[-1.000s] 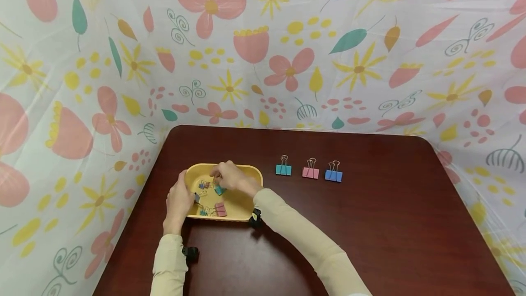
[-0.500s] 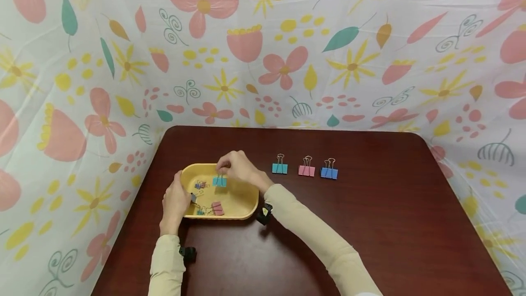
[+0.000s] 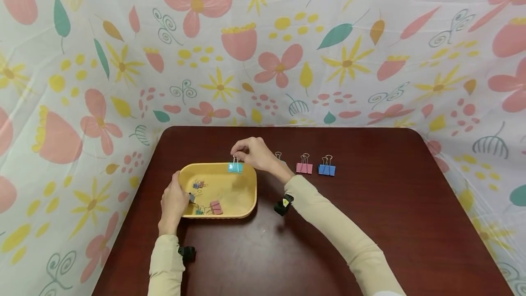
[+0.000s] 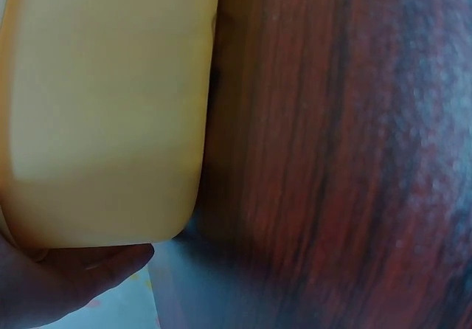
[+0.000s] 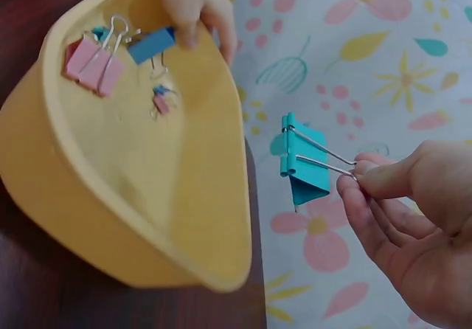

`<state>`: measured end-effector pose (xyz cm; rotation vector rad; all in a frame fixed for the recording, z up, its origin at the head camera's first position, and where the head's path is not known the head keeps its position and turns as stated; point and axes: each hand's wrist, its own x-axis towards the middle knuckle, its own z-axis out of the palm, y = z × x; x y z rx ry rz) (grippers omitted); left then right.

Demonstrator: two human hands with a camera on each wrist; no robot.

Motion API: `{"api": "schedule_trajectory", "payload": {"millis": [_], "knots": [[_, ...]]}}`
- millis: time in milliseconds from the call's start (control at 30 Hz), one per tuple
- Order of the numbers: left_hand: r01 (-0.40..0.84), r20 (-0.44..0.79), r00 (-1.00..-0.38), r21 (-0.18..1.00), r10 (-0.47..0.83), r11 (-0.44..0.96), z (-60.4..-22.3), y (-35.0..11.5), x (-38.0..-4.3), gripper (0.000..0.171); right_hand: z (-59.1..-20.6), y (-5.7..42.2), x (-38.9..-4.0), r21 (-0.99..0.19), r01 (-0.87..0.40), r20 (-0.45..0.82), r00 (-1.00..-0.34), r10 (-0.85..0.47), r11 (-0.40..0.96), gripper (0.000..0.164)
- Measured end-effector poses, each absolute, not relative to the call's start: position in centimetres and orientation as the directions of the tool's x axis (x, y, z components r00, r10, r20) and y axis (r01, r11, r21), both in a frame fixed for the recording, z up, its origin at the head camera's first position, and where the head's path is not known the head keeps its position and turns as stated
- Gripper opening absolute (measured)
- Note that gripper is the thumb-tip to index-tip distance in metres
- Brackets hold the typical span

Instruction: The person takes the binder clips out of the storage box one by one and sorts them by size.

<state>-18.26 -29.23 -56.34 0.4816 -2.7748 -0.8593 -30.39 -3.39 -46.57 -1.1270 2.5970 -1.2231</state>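
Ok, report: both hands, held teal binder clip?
Right hand pinching teal binder clip by wire handle. Left hand gripping yellow oblong tub. Clip raised; no obstruction visible.

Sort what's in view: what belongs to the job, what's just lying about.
Job in hand:
right hand
teal binder clip it holds
yellow tub
left hand on its rim
binder clips inside the tub
probably three binder clips outside it

Apparently just there:
dark red-brown table
floral cloth
black wrist cameras

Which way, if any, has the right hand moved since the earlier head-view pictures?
Yes: judged against the table, the right hand has moved rightward and, in the image, toward its far edge, carrying the teal binder clip.
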Motion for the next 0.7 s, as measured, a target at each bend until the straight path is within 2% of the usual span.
{"api": "schedule_trajectory", "payload": {"millis": [400, 700], "knots": [[-0.257, 0.079, -0.927, 0.577, -0.367, 0.775, -56.1, -29.1, -18.1, 0.064, -46.6, 1.0, -31.5, -0.688, -0.550, 0.195, -0.768, -0.610, 0.473, 0.010], [-0.283, 0.044, -0.925, 0.584, -0.378, 0.761, -56.1, -29.2, -18.3, 0.066, -48.9, 4.8, -31.3, -0.676, -0.518, 0.123, -0.781, -0.613, 0.525, 0.010]]}}
